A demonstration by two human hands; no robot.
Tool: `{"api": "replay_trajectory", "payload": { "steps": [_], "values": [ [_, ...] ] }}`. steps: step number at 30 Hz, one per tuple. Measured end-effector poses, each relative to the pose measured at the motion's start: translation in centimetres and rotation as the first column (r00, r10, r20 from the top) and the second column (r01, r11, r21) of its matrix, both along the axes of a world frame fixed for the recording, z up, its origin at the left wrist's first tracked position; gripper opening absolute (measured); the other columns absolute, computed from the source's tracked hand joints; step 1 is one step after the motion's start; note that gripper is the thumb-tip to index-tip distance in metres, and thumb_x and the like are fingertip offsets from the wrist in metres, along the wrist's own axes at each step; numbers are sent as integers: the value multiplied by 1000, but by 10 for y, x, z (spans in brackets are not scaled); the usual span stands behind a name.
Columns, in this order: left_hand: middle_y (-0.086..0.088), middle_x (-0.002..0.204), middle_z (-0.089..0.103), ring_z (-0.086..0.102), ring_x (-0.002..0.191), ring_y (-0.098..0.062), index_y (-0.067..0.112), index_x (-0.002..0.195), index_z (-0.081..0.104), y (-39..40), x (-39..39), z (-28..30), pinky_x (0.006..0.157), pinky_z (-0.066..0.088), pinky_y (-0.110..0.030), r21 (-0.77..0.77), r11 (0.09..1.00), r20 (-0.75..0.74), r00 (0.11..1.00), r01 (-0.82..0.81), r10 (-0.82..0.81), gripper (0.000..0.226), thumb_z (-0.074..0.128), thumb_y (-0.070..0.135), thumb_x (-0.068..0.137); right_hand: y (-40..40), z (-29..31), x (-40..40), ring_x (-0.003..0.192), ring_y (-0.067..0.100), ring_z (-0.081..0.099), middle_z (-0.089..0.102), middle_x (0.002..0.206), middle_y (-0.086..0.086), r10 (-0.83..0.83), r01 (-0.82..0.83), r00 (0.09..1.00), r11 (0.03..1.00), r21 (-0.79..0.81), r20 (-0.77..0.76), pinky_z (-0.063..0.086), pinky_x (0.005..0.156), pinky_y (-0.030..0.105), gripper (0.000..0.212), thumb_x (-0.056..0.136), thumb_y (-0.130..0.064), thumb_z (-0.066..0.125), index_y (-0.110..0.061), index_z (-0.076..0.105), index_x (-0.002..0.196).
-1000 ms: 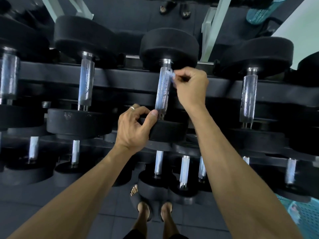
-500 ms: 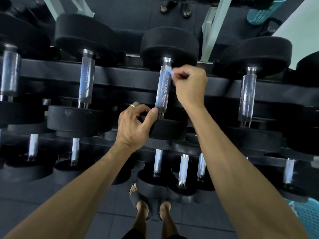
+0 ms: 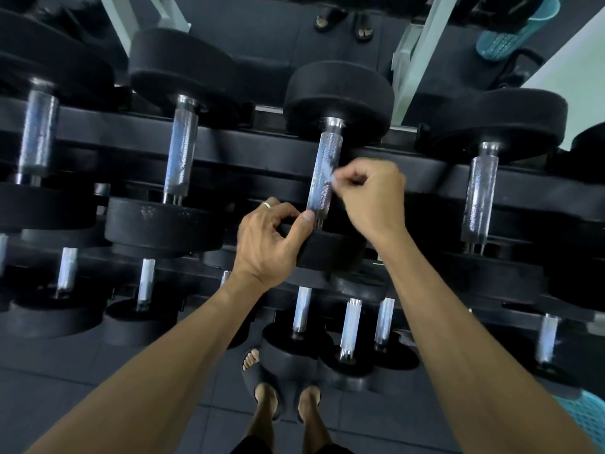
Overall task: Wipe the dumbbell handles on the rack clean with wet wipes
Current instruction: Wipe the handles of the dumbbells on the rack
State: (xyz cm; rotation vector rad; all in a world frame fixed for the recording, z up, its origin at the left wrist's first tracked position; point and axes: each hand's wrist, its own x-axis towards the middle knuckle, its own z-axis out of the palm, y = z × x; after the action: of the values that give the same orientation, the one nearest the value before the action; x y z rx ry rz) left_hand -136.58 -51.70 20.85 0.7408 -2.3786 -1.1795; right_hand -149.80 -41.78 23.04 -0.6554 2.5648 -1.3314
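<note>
No writing is legible. The right hand (image 3: 376,194) pinches a small white wet wipe (image 3: 332,179) against the knurled chrome dumbbell handle (image 3: 325,173); the left hand (image 3: 266,239) grips the black round dumbbell head (image 3: 330,252) below it.

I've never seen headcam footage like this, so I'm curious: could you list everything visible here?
Dumbbells: many, black heads with silver knurled handles, on the rack's upper and lower tiers; exact count unclear.
Centre dumbbell handle: one, silver, upper tier, being wiped.
Wet wipe: one small pale piece, against that handle.
Rack: one, black.
Baskets: two, teal, top right and bottom right.
Floor: dark tiles.
Left hand: wears a ring, grips the centre dumbbell's near head.
Right hand: pinches the wipe.
Feet: two, in dark sandals.
</note>
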Motion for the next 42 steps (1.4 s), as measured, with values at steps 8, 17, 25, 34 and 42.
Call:
{"api": "replay_trajectory", "payload": {
  "steps": [8, 17, 25, 34, 42],
  "values": [
    [2, 68, 56, 54, 67, -16, 15, 70, 69, 0, 0, 0, 64, 42, -33, 23, 1000, -3, 1000, -5, 5, 49, 45, 56, 83, -7, -3, -18, 64, 5, 68, 66, 59, -19, -85, 94, 988, 994, -60, 128, 60, 77, 37, 38, 73, -3, 79, -35, 66, 58],
    [10, 64, 49, 49, 63, -9, 21, 67, 65, 2, 0, 1, 64, 35, -26, 20, 1000, -11, 1000, -15, 16, 43, 45, 56, 82, 5, 3, -8, 56, -4, 60, 65, 58, -18, 88, -93, 992, 994, 51, 86, 53, 68, 22, 30, 73, -3, 78, -30, 71, 61],
    [11, 63, 47, 48, 62, -5, 27, 66, 60, 1, 0, 0, 63, 34, -26, 22, 1000, -5, 1000, -11, 11, 37, 44, 57, 82, -4, -11, -6, 65, 6, 67, 67, 64, -17, -92, 98, 992, 993, -71, 88, 58, 78, 40, 11, 76, -9, 75, -19, 77, 72],
    [8, 64, 48, 48, 63, -11, 26, 65, 59, 0, 0, -1, 63, 35, -28, 16, 1000, -4, 1000, 0, 0, 38, 44, 56, 83, 3, -23, -12, 71, 11, 71, 73, 70, -8, -52, 77, 972, 992, -103, 231, 61, 78, 42, 31, 73, -5, 82, -32, 70, 62],
    [11, 63, 46, 47, 61, -4, 29, 65, 54, 0, 0, -1, 62, 32, -25, 1, 1000, -5, 1000, -1, 1, 34, 43, 55, 83, 10, -5, -10, 62, 12, 66, 69, 66, 2, 69, -16, 872, 994, -112, 485, 61, 67, 29, 31, 77, 12, 74, -16, 69, 66]
  ]
}}
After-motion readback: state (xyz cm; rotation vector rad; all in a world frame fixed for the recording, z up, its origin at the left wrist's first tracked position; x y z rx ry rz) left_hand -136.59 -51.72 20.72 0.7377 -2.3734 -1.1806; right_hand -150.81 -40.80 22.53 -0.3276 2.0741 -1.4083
